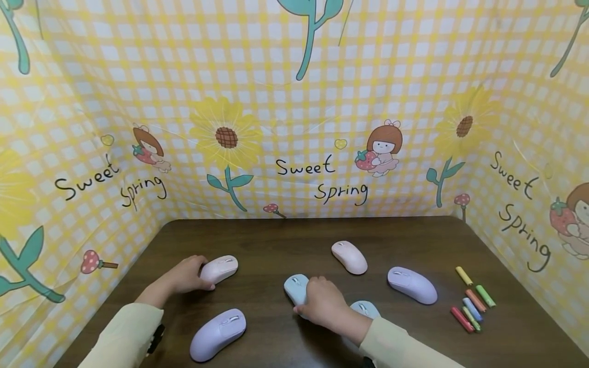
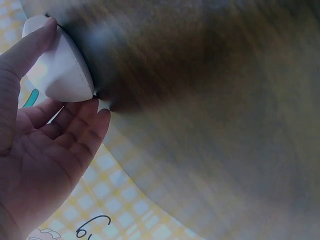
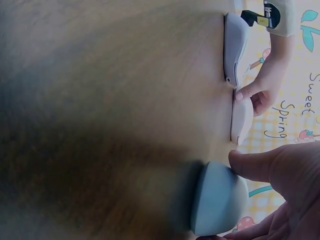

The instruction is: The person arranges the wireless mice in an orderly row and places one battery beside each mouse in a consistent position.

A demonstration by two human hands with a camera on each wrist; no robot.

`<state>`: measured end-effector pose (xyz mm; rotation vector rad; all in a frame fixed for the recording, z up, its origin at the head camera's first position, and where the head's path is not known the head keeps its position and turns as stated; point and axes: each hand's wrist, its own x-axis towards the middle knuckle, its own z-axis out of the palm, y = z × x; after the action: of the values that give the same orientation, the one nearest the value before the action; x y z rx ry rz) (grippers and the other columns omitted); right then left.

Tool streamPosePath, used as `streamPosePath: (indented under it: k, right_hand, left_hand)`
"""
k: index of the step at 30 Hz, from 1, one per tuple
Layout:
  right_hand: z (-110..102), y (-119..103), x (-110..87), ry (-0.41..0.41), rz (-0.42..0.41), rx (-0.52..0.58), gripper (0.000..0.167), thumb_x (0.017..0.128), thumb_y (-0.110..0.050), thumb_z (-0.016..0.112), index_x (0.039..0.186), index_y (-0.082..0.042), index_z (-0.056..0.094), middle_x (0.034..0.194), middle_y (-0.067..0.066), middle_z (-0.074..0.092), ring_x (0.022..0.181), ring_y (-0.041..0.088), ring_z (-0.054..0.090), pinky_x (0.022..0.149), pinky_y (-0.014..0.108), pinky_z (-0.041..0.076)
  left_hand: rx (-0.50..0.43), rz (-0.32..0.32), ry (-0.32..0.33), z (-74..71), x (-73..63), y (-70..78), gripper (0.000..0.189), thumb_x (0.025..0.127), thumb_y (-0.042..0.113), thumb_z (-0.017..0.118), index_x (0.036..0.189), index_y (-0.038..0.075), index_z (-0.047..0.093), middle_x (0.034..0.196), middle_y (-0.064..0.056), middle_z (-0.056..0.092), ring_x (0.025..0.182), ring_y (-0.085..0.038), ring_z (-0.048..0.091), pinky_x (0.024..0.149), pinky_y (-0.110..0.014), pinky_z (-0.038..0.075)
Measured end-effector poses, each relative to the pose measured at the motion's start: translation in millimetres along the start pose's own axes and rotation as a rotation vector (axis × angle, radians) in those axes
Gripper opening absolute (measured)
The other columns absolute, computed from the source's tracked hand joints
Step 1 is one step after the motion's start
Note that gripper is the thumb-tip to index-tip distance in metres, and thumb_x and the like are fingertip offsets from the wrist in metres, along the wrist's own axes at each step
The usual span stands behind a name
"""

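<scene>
At the left of the table, my left hand (image 1: 186,274) grips the rear of a pale pink computer mouse (image 1: 222,268). The left wrist view has the thumb on one side of this mouse (image 2: 62,70) and the fingers at the other. Near the middle, my right hand (image 1: 327,301) holds a light blue mouse (image 1: 296,287) by its sides, covering its rear part. A second light blue mouse (image 1: 366,308) is partly hidden behind the right wrist. In the right wrist view, the held blue mouse (image 3: 217,200) sits between thumb and fingers.
A purple mouse (image 1: 218,335) lies at the front left, another purple mouse (image 1: 411,285) right of centre. Further back is a second pale pink mouse (image 1: 349,257). Several short coloured sticks (image 1: 474,301) lie at the right. Checkered cloth (image 1: 294,112) walls surround the brown table (image 1: 257,235).
</scene>
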<state>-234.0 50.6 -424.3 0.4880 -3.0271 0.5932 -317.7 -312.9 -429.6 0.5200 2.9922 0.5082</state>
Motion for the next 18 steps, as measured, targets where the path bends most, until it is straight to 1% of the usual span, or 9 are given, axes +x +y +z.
streamPosePath:
  k: [1,9,13,18]
  right_hand:
    - [0.8,0.0,0.1,0.0,0.001,-0.001,0.053,0.071,-0.039,0.084,0.092,0.005,0.062,0.079,0.01,0.054,0.072,0.023,0.053,0.066,0.042,0.046]
    - [2.7,-0.5,0.3,-0.007,0.009,0.001,0.055,0.073,-0.039,0.083,0.096,0.007,0.063,0.081,0.011,0.055,0.072,0.024,0.053,0.067,0.042,0.047]
    - [3.0,-0.9,-0.2,0.005,0.001,0.001,0.055,0.072,-0.039,0.083,0.095,0.006,0.063,0.08,0.011,0.055,0.071,0.024,0.053,0.066,0.042,0.046]
    - [2.9,-1.8,-1.2,0.014,-0.003,0.001,0.054,0.072,-0.039,0.084,0.093,0.006,0.062,0.079,0.01,0.054,0.071,0.024,0.053,0.065,0.042,0.046]
  left_hand:
    - [0.004,0.007,0.002,-0.1,-0.2,0.0,0.068,0.068,0.035,0.087,0.11,-0.01,0.059,0.102,-0.016,0.061,0.094,-0.031,0.057,0.081,-0.049,0.046]
    - [0.015,-0.003,0.051,2.9,0.9,3.3,0.056,0.066,0.031,0.086,0.101,-0.006,0.063,0.091,-0.01,0.062,0.083,-0.024,0.057,0.074,-0.043,0.047]
    - [0.003,-0.014,0.081,5.8,0.8,5.3,0.054,0.066,0.031,0.086,0.099,-0.006,0.064,0.088,-0.009,0.062,0.08,-0.023,0.057,0.072,-0.042,0.048]
    - [-0.043,-0.038,0.13,8.2,0.4,8.0,0.056,0.066,0.035,0.086,0.098,-0.005,0.064,0.088,-0.008,0.063,0.08,-0.022,0.058,0.07,-0.042,0.049]
